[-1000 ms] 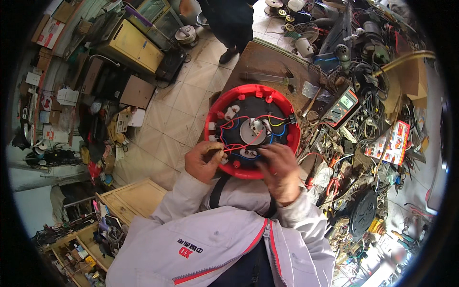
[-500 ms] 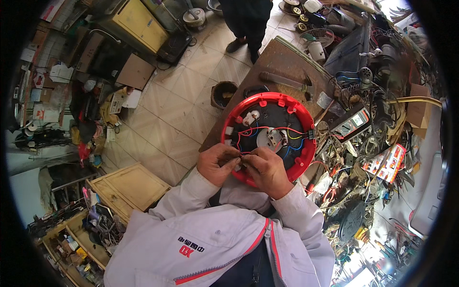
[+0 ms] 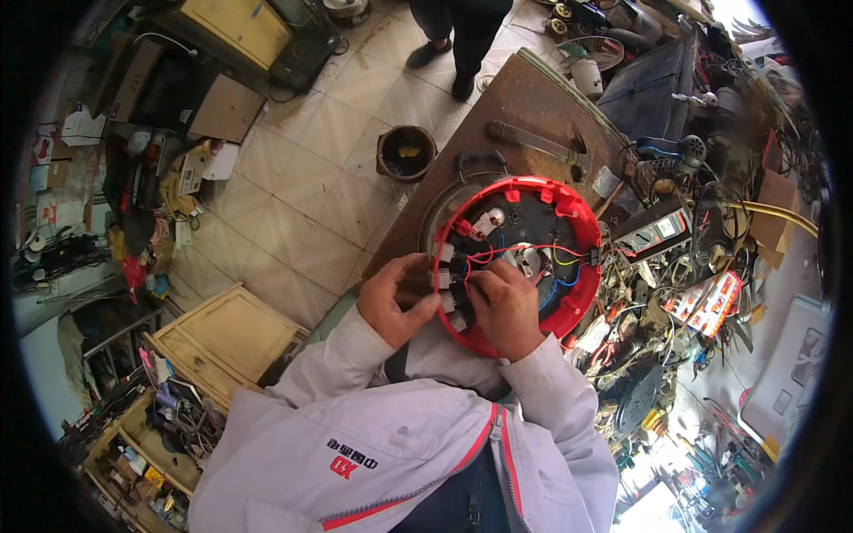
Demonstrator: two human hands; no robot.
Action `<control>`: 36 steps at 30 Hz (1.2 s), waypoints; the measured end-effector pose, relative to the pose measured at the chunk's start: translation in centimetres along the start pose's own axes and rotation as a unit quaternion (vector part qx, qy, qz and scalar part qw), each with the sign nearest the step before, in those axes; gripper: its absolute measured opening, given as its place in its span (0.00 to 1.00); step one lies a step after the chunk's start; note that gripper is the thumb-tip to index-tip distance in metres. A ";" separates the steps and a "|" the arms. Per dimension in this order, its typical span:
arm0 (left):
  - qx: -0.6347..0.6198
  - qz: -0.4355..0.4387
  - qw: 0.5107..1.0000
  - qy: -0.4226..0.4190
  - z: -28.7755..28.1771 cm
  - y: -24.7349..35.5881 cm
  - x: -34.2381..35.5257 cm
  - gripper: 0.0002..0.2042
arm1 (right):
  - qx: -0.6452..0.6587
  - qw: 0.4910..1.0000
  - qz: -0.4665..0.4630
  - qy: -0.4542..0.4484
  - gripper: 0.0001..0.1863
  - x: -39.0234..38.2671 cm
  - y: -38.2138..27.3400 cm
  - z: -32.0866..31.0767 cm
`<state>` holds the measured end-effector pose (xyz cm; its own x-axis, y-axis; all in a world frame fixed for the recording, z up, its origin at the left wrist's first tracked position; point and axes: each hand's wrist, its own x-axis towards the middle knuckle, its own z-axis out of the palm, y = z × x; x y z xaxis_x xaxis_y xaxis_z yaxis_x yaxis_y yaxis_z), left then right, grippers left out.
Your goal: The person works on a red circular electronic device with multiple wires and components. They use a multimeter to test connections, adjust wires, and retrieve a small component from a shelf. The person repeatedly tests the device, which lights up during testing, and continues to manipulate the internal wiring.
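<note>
A round red plastic housing (image 3: pixel 582 229) lies open before me, its dark inside crossed by red, blue and yellow wires (image 3: pixel 560 286). Around its left rim sit several pale switch-like blocks (image 3: pixel 441 280). Inside is a metallic round part (image 3: pixel 526 260), partly covered by my right hand (image 3: pixel 506 302). That hand reaches in over the near left, its fingers pinched together where thin wires run; the tips are partly hidden. My left hand (image 3: pixel 398 298) is at the outer left rim, thumb and fingers apart, nothing visible between them. A white part with red ends (image 3: pixel 487 222) is at the far left inside.
A hammer (image 3: pixel 533 142) lies on the brown bench (image 3: pixel 484 182) behind the housing. At right, a multimeter (image 3: pixel 653 233) rests among tangled cables and tools. A bin (image 3: pixel 406 153) stands on the tiled floor; beyond it are another person's legs (image 3: pixel 462 44). A wooden door panel (image 3: pixel 233 336) is at left.
My hands have separated from a shared pinch at the near left rim. The right moved into the housing; the left opened beside the rim. The view shifted, and the other person's legs moved.
</note>
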<state>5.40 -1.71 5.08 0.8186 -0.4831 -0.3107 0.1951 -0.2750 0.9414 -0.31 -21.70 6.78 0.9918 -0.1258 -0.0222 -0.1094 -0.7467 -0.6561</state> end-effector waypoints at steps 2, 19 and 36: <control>0.063 0.030 0.997 -0.016 -0.2 0.1 0.3 0.31 | 0.004 1.000 -0.007 -0.011 0.05 0.1 0.1 0.1; 0.183 0.046 0.981 -0.035 0.0 1.9 0.0 0.19 | 0.010 1.000 -0.007 -0.028 0.10 0.4 -0.3 0.9; -0.019 -0.026 0.998 0.052 1.2 0.8 -1.3 0.20 | 0.020 0.999 -0.007 -0.040 0.13 0.8 -0.1 1.0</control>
<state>3.88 -2.33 6.10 0.8582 -0.3801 -0.3451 0.2569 -0.2640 0.9297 0.55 -21.09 6.11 0.9955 -0.0616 -0.0718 -0.0942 -0.7214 -0.6860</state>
